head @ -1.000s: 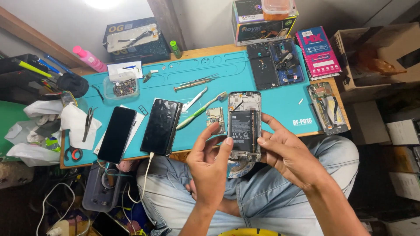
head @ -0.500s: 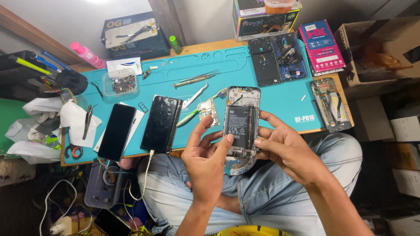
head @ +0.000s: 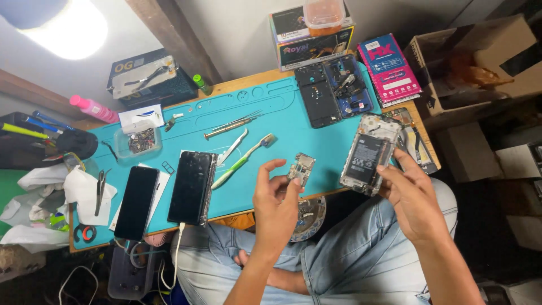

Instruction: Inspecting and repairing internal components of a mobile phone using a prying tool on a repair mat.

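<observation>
A sec before, both hands were on the phone (head: 367, 155). Now my left hand (head: 276, 209) pinched the small circuit board (head: 301, 168) w/ fingertips, just left of the phone; right hand (head: 415, 197) gripped the phone's lower edge over the blue mat (head: 271, 113). Board's out.

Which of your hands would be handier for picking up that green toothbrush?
Probably the left hand: it is nearer the toothbrush, though it pinches a small circuit board. The right hand grips the opened phone farther away.
</observation>
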